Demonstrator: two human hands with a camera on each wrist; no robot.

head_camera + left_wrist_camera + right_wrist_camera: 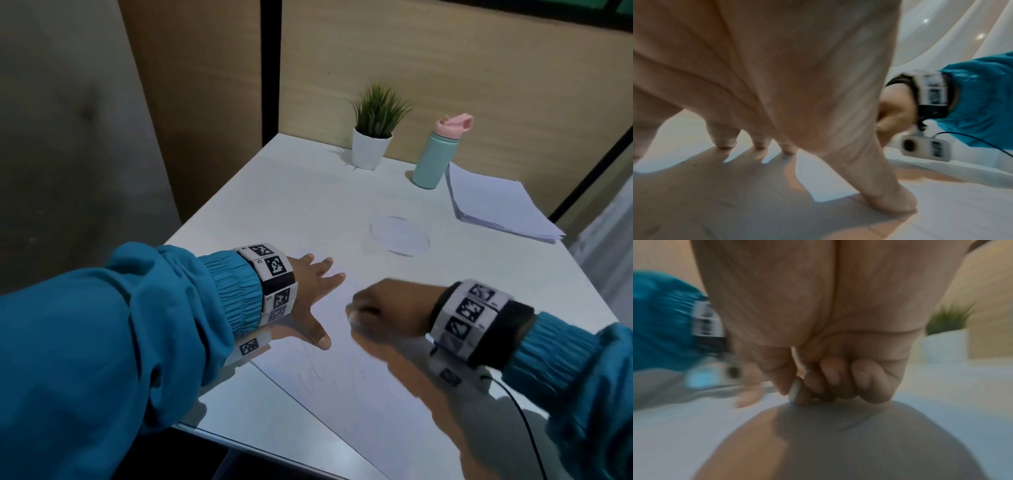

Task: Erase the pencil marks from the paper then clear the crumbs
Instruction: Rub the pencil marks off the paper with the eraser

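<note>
A white sheet of paper (342, 370) with faint pencil scribbles lies on the white table (294, 192). A pencil circle (399, 234) marks its far part. My left hand (313, 291) lies flat with spread fingers (888, 199) pressing the sheet's left part. My right hand (383, 310) is curled into a fist just right of it, blurred by motion. In the right wrist view its thumb and fingers (830, 376) pinch a small pale eraser (794, 390) whose tip touches the paper (941, 418). No crumbs can be made out.
At the table's far edge stand a small potted plant (373, 130) and a mint bottle with a pink lid (435, 157). A stack of white sheets (496, 205) lies at the far right. A black cable (524, 428) trails from my right wrist.
</note>
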